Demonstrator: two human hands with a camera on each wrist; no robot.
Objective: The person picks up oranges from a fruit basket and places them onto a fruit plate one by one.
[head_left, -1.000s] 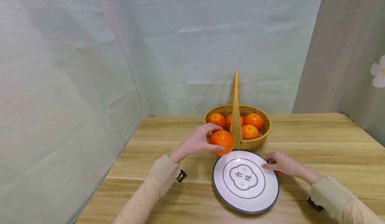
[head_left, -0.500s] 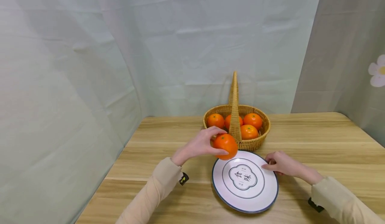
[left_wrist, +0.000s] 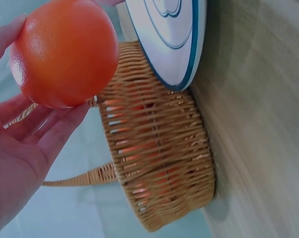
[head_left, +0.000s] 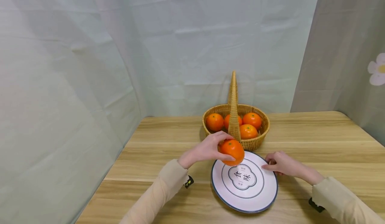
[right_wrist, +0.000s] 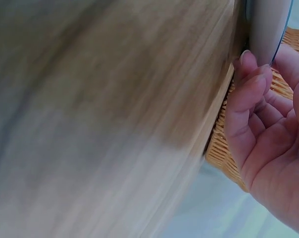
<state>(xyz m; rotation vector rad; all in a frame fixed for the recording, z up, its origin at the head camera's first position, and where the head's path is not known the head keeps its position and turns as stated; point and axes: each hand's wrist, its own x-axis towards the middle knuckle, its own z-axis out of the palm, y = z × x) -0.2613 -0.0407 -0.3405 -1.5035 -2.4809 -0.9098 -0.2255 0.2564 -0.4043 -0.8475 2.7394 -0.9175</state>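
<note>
My left hand (head_left: 212, 148) grips an orange (head_left: 233, 152) between thumb and fingers, above the upper left part of a white plate (head_left: 249, 197) with a blue rim. In the left wrist view the orange (left_wrist: 65, 54) fills the space between thumb and fingertips, apart from the plate (left_wrist: 181, 59). At the plate's right edge my right hand (head_left: 282, 164) pinches the rim, thumb on top and curled fingers underneath. The right wrist view shows those fingers (right_wrist: 246, 101) under the plate (right_wrist: 266, 32).
Behind the plate stands a wicker basket (head_left: 255, 143) with a tall handle (head_left: 233, 107). Several oranges (head_left: 248, 131) lie in it. Everything rests on a wooden table (head_left: 325, 144), with pale cloth (head_left: 210, 43) hanging behind and at the left.
My left hand has carried the orange to the right and nearer to me, from beside the basket's front to over the plate. The right hand keeps its hold on the rim.
</note>
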